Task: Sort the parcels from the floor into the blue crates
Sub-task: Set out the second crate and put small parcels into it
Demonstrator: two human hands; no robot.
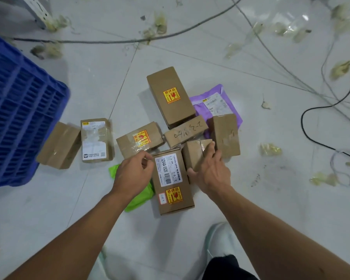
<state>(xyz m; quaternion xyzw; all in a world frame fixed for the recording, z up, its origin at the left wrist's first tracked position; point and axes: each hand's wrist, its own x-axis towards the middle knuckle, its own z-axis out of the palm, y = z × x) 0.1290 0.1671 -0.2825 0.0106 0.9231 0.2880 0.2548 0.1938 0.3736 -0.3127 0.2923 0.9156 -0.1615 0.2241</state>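
Several brown cardboard parcels lie in a cluster on the pale tiled floor. My right hand (211,171) is spread over a small taped box (194,156), thumb on its near side and fingers on its top. My left hand (133,171) has its fingers curled against the upper left corner of a long box with a white barcode label (173,184); a firm grip does not show. A green poly bag (138,198) lies partly under that box and my left wrist. The blue crate (18,110) stands at the left, apart from the pile.
More parcels lie around: a tall box with a yellow sticker (170,98), a purple mailer (216,104), a box with handwriting (185,133), two boxes beside the crate (95,140). Cables (311,126) and tape scraps litter the floor on the right. My shoe (220,239) is below.
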